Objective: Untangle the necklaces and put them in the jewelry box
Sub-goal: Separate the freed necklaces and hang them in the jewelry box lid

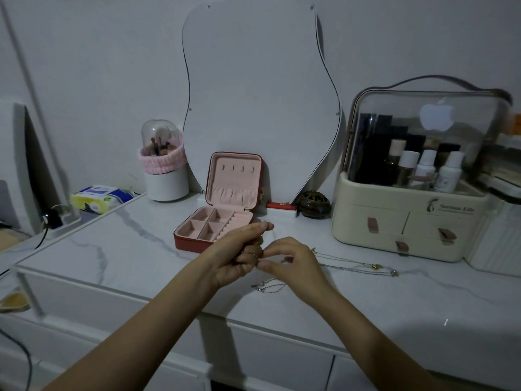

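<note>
Both hands meet above worktop. Left hand and right hand pinch thin chain, picking at knot. Other necklaces lie on worktop, right. Jewelry box open, nothing seen inside. Job barely begun.

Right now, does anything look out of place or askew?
Nothing damaged or spilled. Necklaces lie loose on the tabletop instead of in the open jewelry box; both hands pinch one chain.
</note>
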